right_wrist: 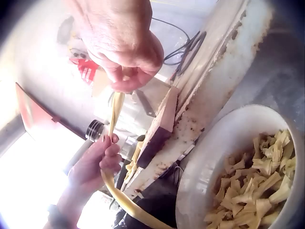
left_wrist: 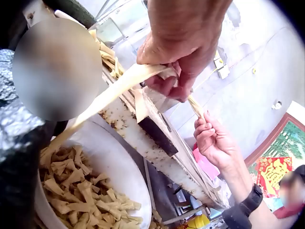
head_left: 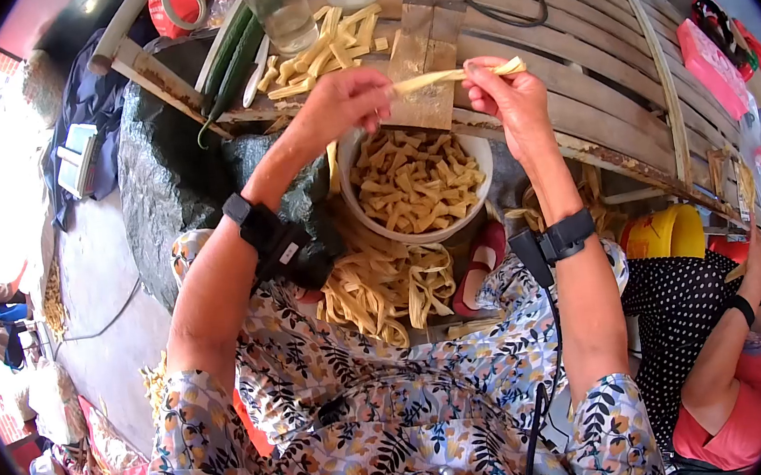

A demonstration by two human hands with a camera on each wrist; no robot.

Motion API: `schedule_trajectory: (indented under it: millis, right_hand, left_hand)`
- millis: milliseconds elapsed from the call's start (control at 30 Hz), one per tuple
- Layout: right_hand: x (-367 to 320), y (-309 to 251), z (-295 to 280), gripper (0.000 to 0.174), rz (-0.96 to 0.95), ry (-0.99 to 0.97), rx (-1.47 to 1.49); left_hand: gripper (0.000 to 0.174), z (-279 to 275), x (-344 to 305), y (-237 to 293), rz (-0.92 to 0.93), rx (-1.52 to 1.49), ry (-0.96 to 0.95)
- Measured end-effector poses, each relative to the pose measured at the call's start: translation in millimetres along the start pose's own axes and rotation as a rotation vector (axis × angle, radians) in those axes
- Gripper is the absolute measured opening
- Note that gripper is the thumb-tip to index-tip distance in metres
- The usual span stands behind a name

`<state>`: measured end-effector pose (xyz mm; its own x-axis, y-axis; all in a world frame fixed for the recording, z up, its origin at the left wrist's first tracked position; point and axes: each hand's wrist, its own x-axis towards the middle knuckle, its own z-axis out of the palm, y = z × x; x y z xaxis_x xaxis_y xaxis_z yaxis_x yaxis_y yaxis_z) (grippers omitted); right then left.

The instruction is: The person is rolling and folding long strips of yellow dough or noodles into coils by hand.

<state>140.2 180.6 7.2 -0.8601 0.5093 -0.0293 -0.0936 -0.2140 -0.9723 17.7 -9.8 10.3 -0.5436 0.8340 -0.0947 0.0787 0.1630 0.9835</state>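
Observation:
Between my two hands a long pale yellow strip (head_left: 430, 80), soft and flat, is stretched over the table edge. My left hand (head_left: 345, 105) pinches it, and its long tail hangs down toward the bucket in the left wrist view. The strip's other end is gripped by my right hand (head_left: 513, 96), with a short folded piece sticking out past the fingers. Beneath the hands stands a white bucket (left_wrist: 90, 135) filled with short knotted yellow pieces (head_left: 416, 182). A wooden board (head_left: 423, 50) lies on the slatted table just behind the strip.
Cut yellow pieces (head_left: 335, 46) lie on the slatted table (head_left: 585, 55), beside cucumbers (head_left: 229, 62) and a lidded jar (head_left: 280, 14). A black cable (head_left: 514, 11) is looped farther back. Loose long strips (head_left: 382, 294) are heaped below the bucket. Another person (head_left: 742, 365) sits at the right.

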Motion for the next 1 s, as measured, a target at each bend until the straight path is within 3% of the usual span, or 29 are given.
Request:
schedule_trajectory:
  millis: [200, 700, 900, 933, 1000]
  right_hand:
    - [37.1, 2.6, 13.3, 0.023, -0.082, 0.120, 0.071]
    - [60.6, 14.3, 20.4, 0.018, -0.188, 0.182, 0.082]
    - [61.3, 31.6, 11.8, 0.015, -0.132, 0.307, -0.192]
    - [58.4, 29.1, 8.3, 0.015, -0.086, 0.340, -0.203]
    - [40.1, 23.9, 5.1, 0.015, -0.070, 0.216, -0.210]
  left_hand:
    - [0.014, -14.2, 45.1, 4.4, 0.132, 0.183, 0.302]
    - [0.016, -19.5, 65.7, -4.7, 0.137, 0.108, 0.373]
    - [0.017, -19.9, 71.8, -38.2, 0.187, 0.359, 0.496]
    - [0.014, -22.1, 67.8, -35.0, 0.100, 0.304, 0.464]
    - [0.012, -17.5, 55.4, -27.6, 0.101, 0.171, 0.427]
